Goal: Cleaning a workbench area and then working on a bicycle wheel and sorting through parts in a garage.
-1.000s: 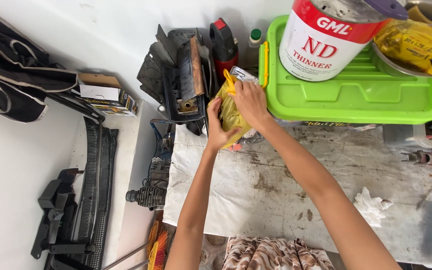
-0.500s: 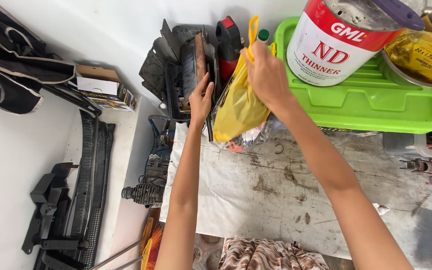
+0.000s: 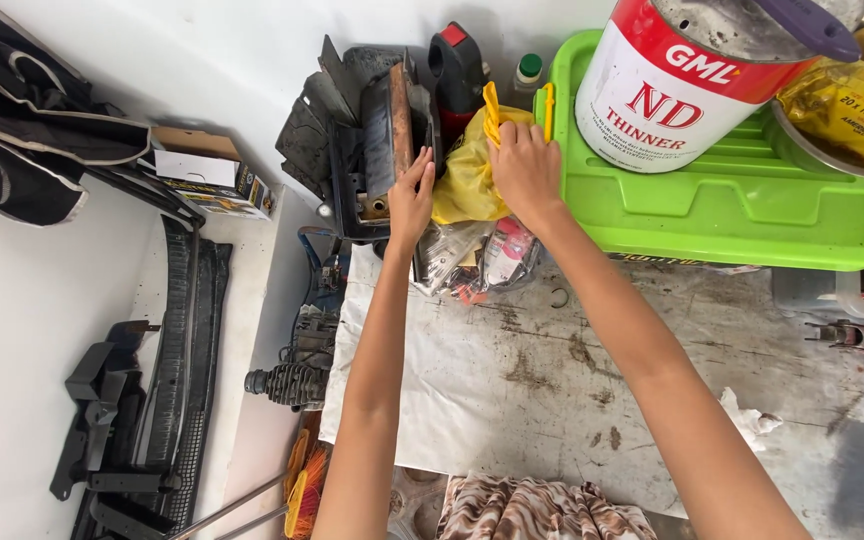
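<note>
I see a yellow plastic bag (image 3: 467, 180) near the top middle of the frame. It sits at the back edge of a dirty white table (image 3: 552, 390), just left of a green plastic tray (image 3: 742, 215). The bag looks full, and its yellow handles (image 3: 492, 110) stick up above it.

My right hand (image 3: 526, 165) is on the top right of the bag. Its fingers are closed around the bag just under the handles, so it is gripping the bag. My left hand (image 3: 411, 198) is on the left side of the bag. Its fingers point up and press on a rusty dark metal part (image 3: 380, 135) that stands beside the bag. I cannot tell if this hand grips anything.

Under the bag lie some clear plastic packets (image 3: 477, 255) with red and white bits inside. They touch the bottom of the bag.

Behind the bag I see a black and red tool (image 3: 457, 70) and a small bottle with a green cap (image 3: 528, 72).

A big red and white tin can (image 3: 697, 85) stands in the tray, at the upper right. A yellow packet (image 3: 847, 105) lies in a metal bowl at the far right.

At the far left, black plastic car parts (image 3: 142, 390) lie on the white floor. A small cardboard box (image 3: 207, 170) sits at the upper left. A brown patterned cloth (image 3: 542, 505) is at the bottom middle.
</note>
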